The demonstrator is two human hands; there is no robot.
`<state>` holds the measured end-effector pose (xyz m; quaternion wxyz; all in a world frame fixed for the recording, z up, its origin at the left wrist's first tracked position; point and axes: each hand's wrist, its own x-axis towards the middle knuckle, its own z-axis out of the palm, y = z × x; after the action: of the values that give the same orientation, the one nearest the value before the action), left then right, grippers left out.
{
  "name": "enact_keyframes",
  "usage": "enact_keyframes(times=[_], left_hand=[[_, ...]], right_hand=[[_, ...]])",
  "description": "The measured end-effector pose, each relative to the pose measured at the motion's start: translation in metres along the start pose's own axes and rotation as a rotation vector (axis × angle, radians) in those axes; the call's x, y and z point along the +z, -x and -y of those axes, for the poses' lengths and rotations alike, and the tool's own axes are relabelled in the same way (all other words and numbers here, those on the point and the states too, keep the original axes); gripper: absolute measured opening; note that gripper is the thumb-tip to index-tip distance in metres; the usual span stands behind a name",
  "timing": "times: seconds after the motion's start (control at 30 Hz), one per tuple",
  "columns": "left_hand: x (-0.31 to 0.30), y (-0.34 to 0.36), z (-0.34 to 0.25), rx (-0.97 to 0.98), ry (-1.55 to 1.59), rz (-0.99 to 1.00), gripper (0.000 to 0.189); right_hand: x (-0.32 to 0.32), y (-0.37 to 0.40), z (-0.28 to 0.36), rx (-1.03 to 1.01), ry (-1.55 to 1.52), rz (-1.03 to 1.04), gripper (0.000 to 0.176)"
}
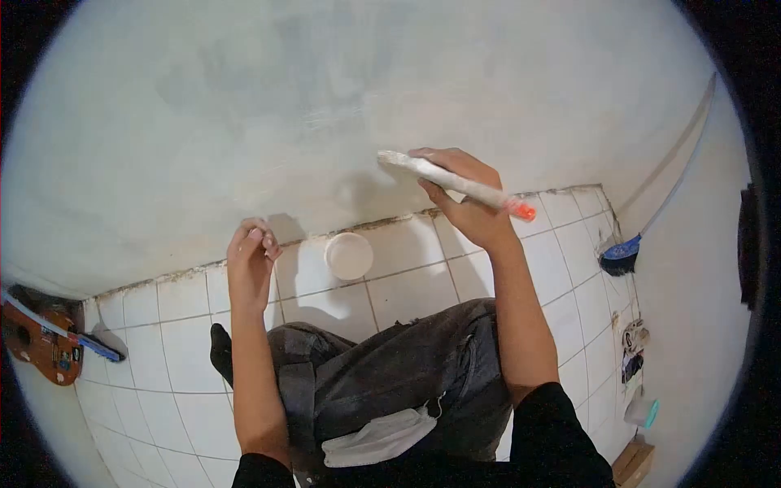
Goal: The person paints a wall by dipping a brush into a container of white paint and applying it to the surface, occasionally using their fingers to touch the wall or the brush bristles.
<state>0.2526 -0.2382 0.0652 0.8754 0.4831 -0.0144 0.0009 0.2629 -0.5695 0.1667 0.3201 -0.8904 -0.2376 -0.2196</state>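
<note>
My right hand [464, 191] grips a white-smeared paintbrush [455, 180] with an orange-red handle end. The tip of the brush points up and left, close to the pale wall [325, 89], which has grey patchy streaks. My left hand [254, 244] is raised near the foot of the wall, its fingers curled in and nothing showing in them; whitish smears mark the fingertips. On the tiled floor between my hands stands a round white tub [349, 256] with pale contents.
Across my lap, on dark trousers, lies a white face mask [381, 437]. A blue broom [621, 255] leans in the right corner. At the left are a guitar [41, 342] and another blue brush [99, 347]. A cardboard box [633, 464] sits low on the right.
</note>
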Motion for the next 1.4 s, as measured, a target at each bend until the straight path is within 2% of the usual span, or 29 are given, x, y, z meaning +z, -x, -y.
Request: enact_keyframes(times=[0.07, 0.13, 0.23, 0.3, 0.4, 0.47, 0.53, 0.63, 0.77, 0.83, 0.93, 1.07, 1.23, 1.4], left_hand=[[-0.001, -0.003, 0.003, -0.014, 0.014, 0.043, 0.018], [0.005, -0.004, 0.001, -0.01, 0.006, 0.004, 0.019], [0.001, -0.006, 0.004, -0.013, 0.011, 0.035, 0.02], [0.001, -0.007, 0.005, -0.018, 0.015, 0.02, 0.02], [-0.004, -0.01, 0.005, -0.027, 0.036, 0.034, 0.02], [-0.004, -0.01, 0.006, -0.026, 0.043, 0.049, 0.019], [-0.002, -0.009, 0.004, -0.036, 0.043, 0.007, 0.018], [-0.004, -0.011, 0.003, -0.027, 0.09, 0.039, 0.017], [0.002, -0.008, 0.002, -0.028, 0.052, 0.01, 0.016], [0.003, -0.008, 0.0, -0.081, 0.002, 0.019, 0.017], [0.0, -0.01, -0.002, -0.058, 0.006, 0.004, 0.017], [-0.005, -0.009, -0.006, -0.018, 0.019, -0.001, 0.016], [-0.005, -0.007, -0.009, -0.005, 0.072, 0.013, 0.016], [-0.006, -0.008, -0.01, -0.008, 0.088, -0.015, 0.013]], right_hand=[[0.004, -0.002, 0.009, 0.122, -0.119, -0.053, 0.04], [0.011, 0.0, 0.008, 0.131, -0.207, -0.033, 0.044], [0.024, 0.004, 0.009, 0.126, -0.264, 0.071, 0.045], [0.037, 0.005, 0.015, 0.192, -0.169, 0.224, 0.045], [0.061, 0.008, 0.025, 0.195, -0.087, 0.318, 0.041], [0.07, 0.005, 0.034, 0.154, -0.149, 0.354, 0.042], [0.077, 0.003, 0.038, 0.265, -0.19, 0.477, 0.043], [0.087, 0.006, 0.033, 0.34, -0.207, 0.505, 0.043], [0.098, 0.009, 0.026, 0.274, -0.16, 0.495, 0.041], [0.103, 0.01, 0.024, 0.288, -0.121, 0.49, 0.038], [0.109, 0.012, 0.013, 0.349, -0.108, 0.499, 0.038], [0.116, 0.013, 0.007, 0.292, -0.099, 0.491, 0.039], [0.117, 0.013, 0.011, 0.382, -0.097, 0.516, 0.043], [0.12, 0.014, 0.004, 0.348, -0.113, 0.502, 0.044]])
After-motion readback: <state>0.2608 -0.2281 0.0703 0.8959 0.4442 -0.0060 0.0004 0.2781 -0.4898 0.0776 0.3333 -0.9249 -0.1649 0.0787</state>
